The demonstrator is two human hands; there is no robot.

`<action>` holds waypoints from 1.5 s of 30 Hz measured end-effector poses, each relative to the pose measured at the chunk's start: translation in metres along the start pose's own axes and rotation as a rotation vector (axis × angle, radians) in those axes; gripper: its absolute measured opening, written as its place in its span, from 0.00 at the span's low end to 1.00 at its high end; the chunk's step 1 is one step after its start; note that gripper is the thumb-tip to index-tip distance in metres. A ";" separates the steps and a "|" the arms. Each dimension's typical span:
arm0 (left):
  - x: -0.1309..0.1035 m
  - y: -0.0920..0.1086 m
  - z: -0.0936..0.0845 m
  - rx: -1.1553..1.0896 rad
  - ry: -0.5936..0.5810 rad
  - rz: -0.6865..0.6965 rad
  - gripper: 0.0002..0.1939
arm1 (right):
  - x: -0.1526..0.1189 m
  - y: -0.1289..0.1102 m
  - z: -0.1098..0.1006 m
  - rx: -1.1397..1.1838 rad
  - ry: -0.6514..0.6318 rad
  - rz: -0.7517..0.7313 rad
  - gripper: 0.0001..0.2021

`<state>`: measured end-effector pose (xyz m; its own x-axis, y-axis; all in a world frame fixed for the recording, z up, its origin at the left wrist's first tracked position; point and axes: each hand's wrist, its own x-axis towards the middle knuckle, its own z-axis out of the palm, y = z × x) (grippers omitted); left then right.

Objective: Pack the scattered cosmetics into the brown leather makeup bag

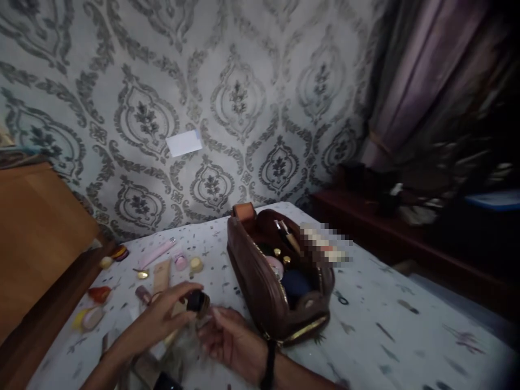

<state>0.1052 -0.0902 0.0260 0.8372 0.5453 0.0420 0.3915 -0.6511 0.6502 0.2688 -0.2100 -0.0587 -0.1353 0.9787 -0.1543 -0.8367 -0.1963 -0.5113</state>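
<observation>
Between the thumb and fingers of my left hand (160, 319) is a small dark jar (197, 302), held over the table. Just right of it, my right hand (233, 338) has curled fingers, its thumb and forefinger close to the jar; whether they hold anything is too blurred to tell. A dark band circles my right wrist. An open brown bag (260, 276) stands beside my right hand, with brushes (287, 236), gold-capped items, a pink round item (275, 266) and a dark blue item (296, 284) inside.
On the patterned white cloth (365, 319) at the left lie a pink tube (157, 253), a beige packet (162, 275), small round jars (196, 264) and an orange item (99, 294). A wooden board (44, 233) stands far left; a dark red ledge (365, 233) runs along the right.
</observation>
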 end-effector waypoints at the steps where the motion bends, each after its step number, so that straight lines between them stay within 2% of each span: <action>1: -0.002 0.004 0.005 0.019 -0.020 0.013 0.24 | 0.001 0.001 -0.001 0.005 -0.006 -0.003 0.23; 4: -0.006 0.004 0.017 0.099 -0.029 0.061 0.24 | 0.004 0.003 -0.005 0.015 -0.045 -0.009 0.23; 8: -0.008 -0.008 0.026 0.205 0.058 0.104 0.24 | 0.008 0.006 -0.009 0.029 -0.083 -0.012 0.23; 12: -0.008 -0.012 0.026 0.294 0.055 0.081 0.23 | 0.011 0.006 -0.012 0.045 -0.098 -0.014 0.25; 18: 0.000 -0.004 0.026 0.298 0.114 0.072 0.23 | 0.009 0.000 -0.011 0.072 -0.089 -0.014 0.27; 22: 0.004 0.002 0.023 0.295 0.057 0.060 0.24 | 0.009 0.000 -0.010 0.108 -0.086 -0.023 0.26; 27: 0.003 0.008 0.023 0.285 0.065 0.035 0.22 | 0.009 -0.001 -0.009 0.151 -0.080 -0.007 0.25; 30: 0.004 0.015 0.024 0.296 0.075 0.022 0.22 | 0.007 -0.004 -0.006 0.143 -0.066 0.024 0.26; 34: 0.007 0.035 0.026 0.321 0.095 0.014 0.21 | 0.003 -0.007 -0.002 0.136 0.022 0.055 0.22; 36: 0.009 0.048 0.027 0.331 0.083 -0.019 0.19 | 0.001 -0.009 0.000 0.133 0.043 0.060 0.21; 39: 0.011 0.062 0.026 0.331 0.003 -0.065 0.17 | -0.001 -0.012 0.003 0.135 0.045 0.052 0.21; 45: 0.007 0.071 0.018 0.265 -0.016 -0.031 0.17 | -0.005 -0.017 0.009 0.148 0.047 0.055 0.21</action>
<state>0.1453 -0.1421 0.0584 0.8284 0.5600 0.0118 0.5015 -0.7508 0.4299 0.2788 -0.2111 -0.0415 -0.1610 0.9623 -0.2193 -0.8984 -0.2349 -0.3711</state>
